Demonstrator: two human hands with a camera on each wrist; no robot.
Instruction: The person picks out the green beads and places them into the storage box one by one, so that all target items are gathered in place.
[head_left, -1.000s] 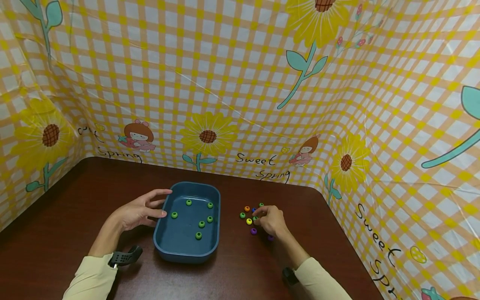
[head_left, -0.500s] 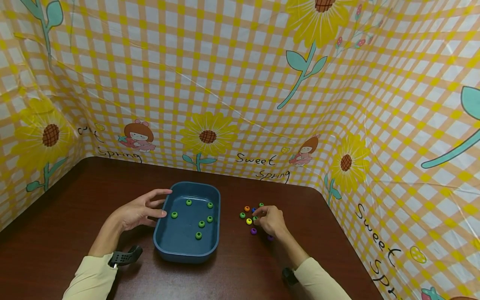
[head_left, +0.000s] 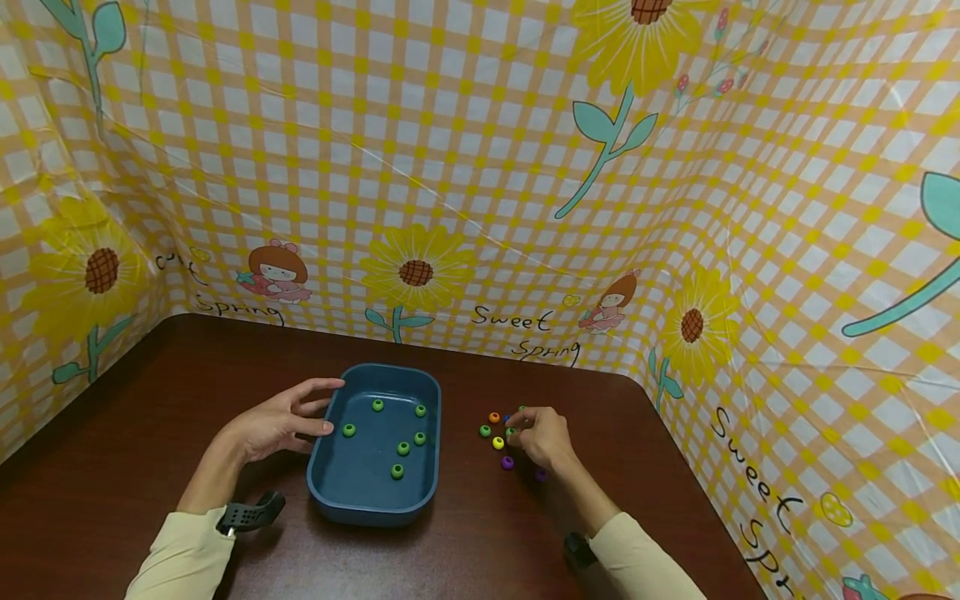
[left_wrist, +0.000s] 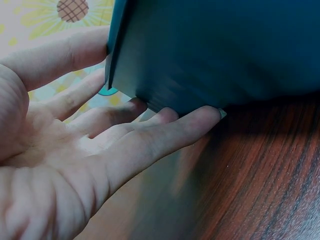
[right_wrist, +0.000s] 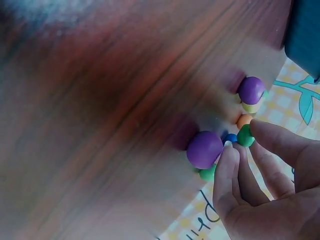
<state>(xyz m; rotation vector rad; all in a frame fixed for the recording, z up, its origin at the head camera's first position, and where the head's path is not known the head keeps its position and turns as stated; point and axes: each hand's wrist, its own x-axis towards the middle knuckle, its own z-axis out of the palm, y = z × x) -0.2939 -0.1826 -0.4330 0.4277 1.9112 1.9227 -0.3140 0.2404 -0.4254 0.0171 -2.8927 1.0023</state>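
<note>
My left hand (head_left: 273, 425) rests against the left side of a blue plastic tub (head_left: 371, 492). Its fingers (left_wrist: 160, 135) lie extended along the outer wall, and the thumb touches the rim. Several green beads lie scattered inside the tub, one a green bead (head_left: 397, 472) near the front. To the right of the tub, my right hand (head_left: 543, 437) is low over a loose group of beads. Thumb and index finger pinch a green bead (right_wrist: 245, 136). Close by are a yellow bead (head_left: 498, 443), an orange bead (head_left: 493, 417) and a blue bead (right_wrist: 230, 138), partly hidden in the head view.
On the dark wooden table (head_left: 480, 542) also lie a purple bead (head_left: 507, 462), another purple bead (head_left: 542, 475) beside the right wrist, and a green bead (head_left: 485, 431). A checked sunflower cloth (head_left: 480, 208) stands round the back and sides.
My right hand has shifted very slightly at the bead group, and the blue bead is more covered by its fingers. The left hand, the tub and the beads inside have stayed put.
</note>
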